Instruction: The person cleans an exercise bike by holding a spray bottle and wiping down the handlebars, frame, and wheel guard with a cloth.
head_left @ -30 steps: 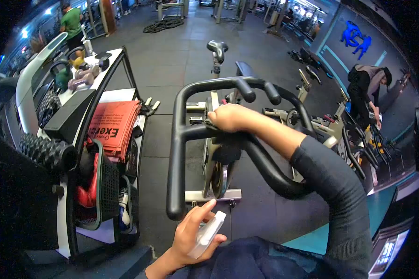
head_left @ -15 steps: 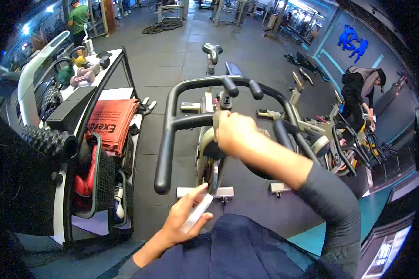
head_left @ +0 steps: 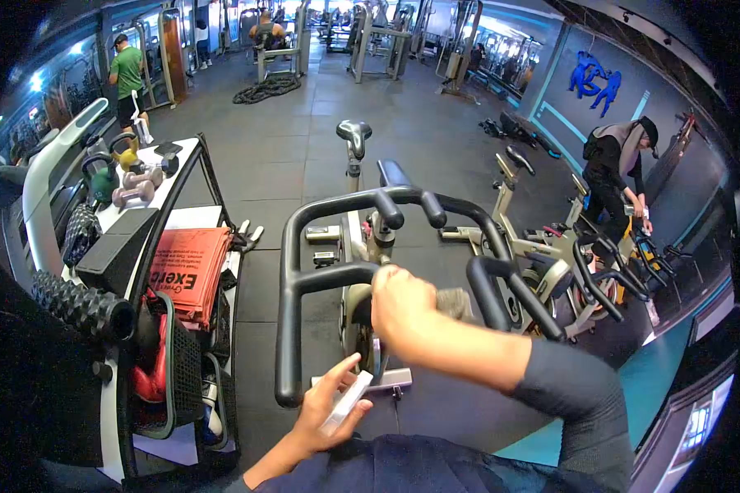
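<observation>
My left hand (head_left: 325,411) is closed round a small, whitish, box-shaped object (head_left: 347,404), pinched between thumb and fingers; its kind is not clear. My right hand (head_left: 404,308) is a closed fist at the inner grip of the black handlebar (head_left: 289,329) of an exercise bike. What looks like a greyish cloth (head_left: 455,304) shows beside the fist, partly behind my forearm. The bike's saddle (head_left: 354,130) points away at the far end.
On the left stands a rack with kettlebells (head_left: 100,179), dumbbells (head_left: 134,194), orange packets (head_left: 191,271), a black foam roller (head_left: 82,304) and a basket (head_left: 175,386). More exercise bikes (head_left: 551,275) stand on the right, where a person (head_left: 617,168) bends over one. Another person (head_left: 127,74) stands far left.
My view has tilted up, showing more of the room. My right fist has moved along the handlebar's inner grip, and the greyish cloth now shows to its right. My left hand keeps its hold.
</observation>
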The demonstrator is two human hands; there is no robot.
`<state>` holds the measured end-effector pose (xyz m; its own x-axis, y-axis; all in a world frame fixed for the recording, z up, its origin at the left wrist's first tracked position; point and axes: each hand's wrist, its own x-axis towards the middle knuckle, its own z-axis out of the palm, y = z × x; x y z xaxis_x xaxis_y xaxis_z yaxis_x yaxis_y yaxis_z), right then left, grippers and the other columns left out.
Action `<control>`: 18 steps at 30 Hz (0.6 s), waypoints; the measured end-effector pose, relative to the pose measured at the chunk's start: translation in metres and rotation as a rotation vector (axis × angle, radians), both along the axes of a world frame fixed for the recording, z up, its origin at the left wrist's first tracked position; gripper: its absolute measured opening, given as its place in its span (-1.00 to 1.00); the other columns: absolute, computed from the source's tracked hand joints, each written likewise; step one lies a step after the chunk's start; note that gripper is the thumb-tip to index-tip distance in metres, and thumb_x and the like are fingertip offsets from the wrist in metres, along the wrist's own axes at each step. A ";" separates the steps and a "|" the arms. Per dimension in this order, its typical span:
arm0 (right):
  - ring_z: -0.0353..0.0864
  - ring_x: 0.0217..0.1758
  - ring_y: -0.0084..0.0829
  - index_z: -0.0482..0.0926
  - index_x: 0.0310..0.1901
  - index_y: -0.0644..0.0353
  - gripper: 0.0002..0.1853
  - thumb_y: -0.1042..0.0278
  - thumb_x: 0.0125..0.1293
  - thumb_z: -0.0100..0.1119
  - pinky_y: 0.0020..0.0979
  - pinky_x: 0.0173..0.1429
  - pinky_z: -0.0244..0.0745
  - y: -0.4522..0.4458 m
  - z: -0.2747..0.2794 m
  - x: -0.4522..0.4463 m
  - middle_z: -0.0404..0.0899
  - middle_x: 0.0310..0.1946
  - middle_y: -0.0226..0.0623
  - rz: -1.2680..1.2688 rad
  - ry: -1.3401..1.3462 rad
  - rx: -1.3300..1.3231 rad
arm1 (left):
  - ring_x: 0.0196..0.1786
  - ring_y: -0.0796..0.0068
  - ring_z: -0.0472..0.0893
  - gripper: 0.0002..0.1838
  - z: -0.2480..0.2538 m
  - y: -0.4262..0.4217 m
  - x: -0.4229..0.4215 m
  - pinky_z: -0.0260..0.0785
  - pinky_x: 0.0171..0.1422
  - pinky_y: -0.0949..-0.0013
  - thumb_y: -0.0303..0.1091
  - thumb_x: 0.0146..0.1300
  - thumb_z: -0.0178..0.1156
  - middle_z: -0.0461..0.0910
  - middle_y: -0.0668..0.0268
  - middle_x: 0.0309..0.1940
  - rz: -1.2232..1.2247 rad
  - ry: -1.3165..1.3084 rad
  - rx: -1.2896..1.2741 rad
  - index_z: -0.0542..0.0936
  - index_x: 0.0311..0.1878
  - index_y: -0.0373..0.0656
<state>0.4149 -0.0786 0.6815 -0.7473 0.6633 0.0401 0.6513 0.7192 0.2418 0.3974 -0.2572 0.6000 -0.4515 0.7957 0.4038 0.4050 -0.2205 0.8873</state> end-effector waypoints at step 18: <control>0.62 0.08 0.00 0.29 0.25 0.42 -0.48 0.29 0.32 -0.04 -0.12 0.15 0.53 0.030 0.022 -0.015 0.56 0.04 0.17 0.085 -0.130 -0.397 | -0.22 0.28 0.57 -0.28 -0.007 -0.025 0.036 0.46 -0.04 0.29 -0.35 0.18 0.37 0.55 0.17 -0.23 -0.040 -0.039 -0.041 0.29 0.38 -0.23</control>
